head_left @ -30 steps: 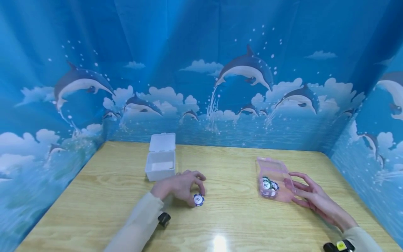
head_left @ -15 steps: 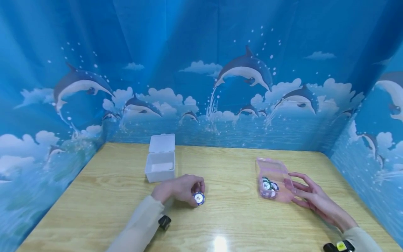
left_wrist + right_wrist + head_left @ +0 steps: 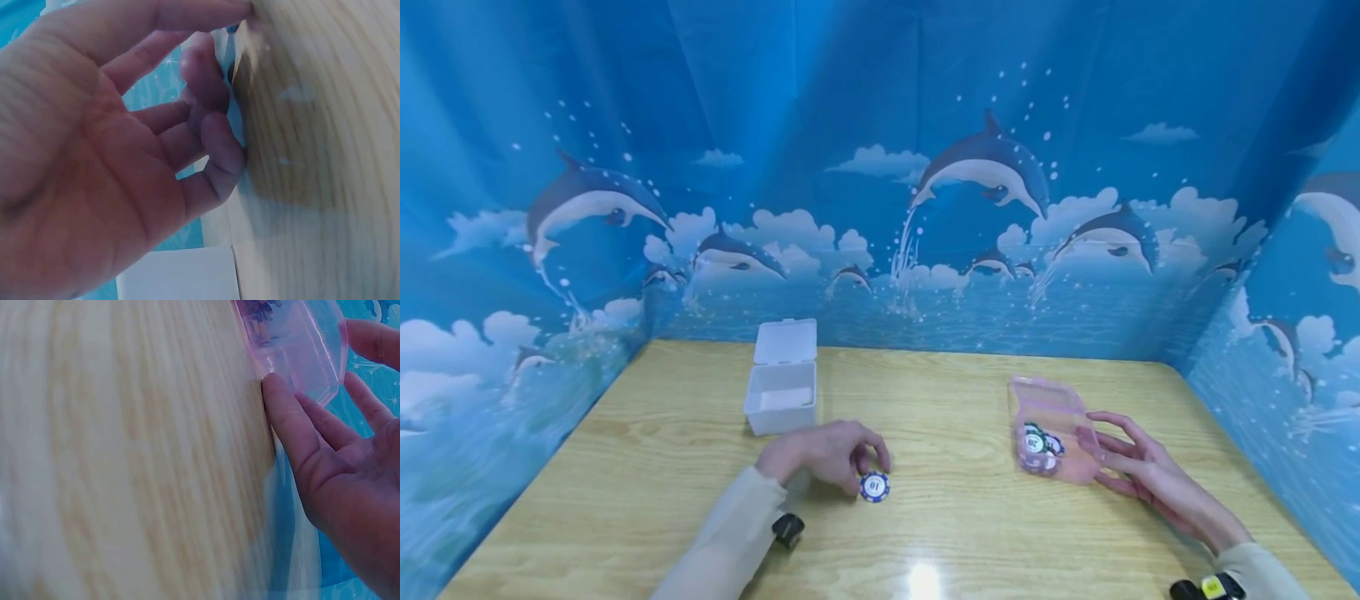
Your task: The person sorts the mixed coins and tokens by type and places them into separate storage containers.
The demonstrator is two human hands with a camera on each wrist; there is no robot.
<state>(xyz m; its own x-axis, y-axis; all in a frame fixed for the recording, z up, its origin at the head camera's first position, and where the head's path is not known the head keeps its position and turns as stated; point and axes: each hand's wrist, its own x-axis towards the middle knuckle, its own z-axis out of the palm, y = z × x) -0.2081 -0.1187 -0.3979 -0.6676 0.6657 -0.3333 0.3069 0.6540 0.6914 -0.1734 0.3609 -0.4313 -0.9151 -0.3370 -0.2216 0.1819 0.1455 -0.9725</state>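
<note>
A blue-and-white poker chip [image 3: 874,487] marked 10 sits between the thumb and curled fingers of my left hand [image 3: 829,454], which pinches its edge near the tabletop. In the left wrist view, thumb and fingertips of the left hand [image 3: 125,131] nearly hide the chip. My right hand [image 3: 1150,467] rests with fairly straight fingers against the right end of a translucent pink box [image 3: 1078,468], its lid raised. Several chips [image 3: 1036,440], one green-edged and marked 20, lie in that box. In the right wrist view, the thumb [image 3: 289,412] meets the box's lower edge.
A white box [image 3: 782,417] with its lid up stands behind the left hand; a small bit lies in it. The wooden table [image 3: 947,500] shows a glare spot near its front. Dolphin-printed blue curtains [image 3: 850,167] border the back and sides.
The chip was tilted in the left fingers half a second ago; now it lies flatter, slightly nearer the front, and more of it shows. Right hand and pink box have stayed still.
</note>
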